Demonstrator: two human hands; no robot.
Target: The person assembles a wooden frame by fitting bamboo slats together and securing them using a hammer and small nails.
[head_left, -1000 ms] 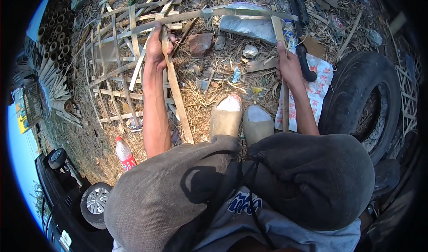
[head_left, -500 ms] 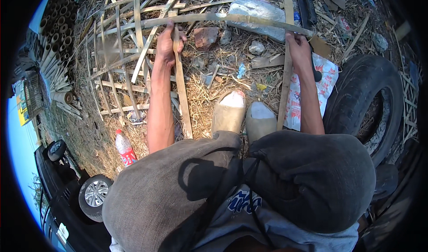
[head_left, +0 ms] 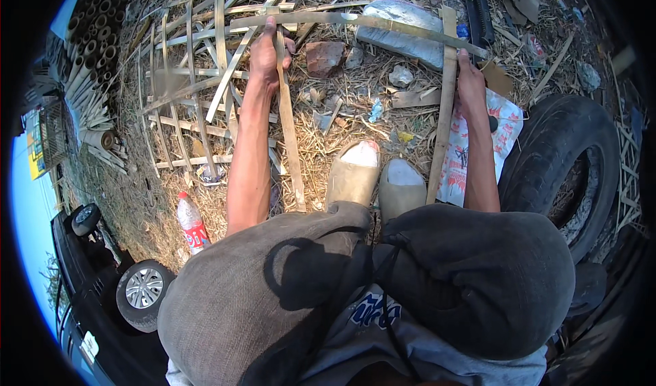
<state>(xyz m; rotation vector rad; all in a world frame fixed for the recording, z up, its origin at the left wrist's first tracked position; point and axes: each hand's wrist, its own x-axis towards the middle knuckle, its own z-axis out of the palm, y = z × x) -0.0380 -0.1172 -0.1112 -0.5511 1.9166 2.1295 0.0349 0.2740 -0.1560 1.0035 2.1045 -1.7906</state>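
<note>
A long bamboo strip (head_left: 383, 26) lies crosswise over two lengthwise ones, forming an open three-sided frame before my feet. My left hand (head_left: 265, 61) is closed at the left corner, its thumb up against the crossing and its fingers round the left lengthwise strip (head_left: 290, 140). My right hand (head_left: 471, 82) pinches the crosswise strip near its right end, thumb on the near edge; its fingertips are partly hidden. Just left of that hand, the right lengthwise strip (head_left: 442, 123) passes under the crosswise one and runs back toward my right knee.
A woven bamboo lattice (head_left: 198, 116) spreads at left, near a plastic bottle (head_left: 192, 223). Beyond the frame sit a pale stone block (head_left: 403, 34) and a brick piece (head_left: 324, 58). At right are a knife-like tool (head_left: 482, 17), a printed sack (head_left: 502, 130) and a tyre (head_left: 523, 154).
My right hand has slid a little to the right along the crosswise strip, away from the right lengthwise strip. My left hand keeps its hold at the left corner. The view has shifted slightly.
</note>
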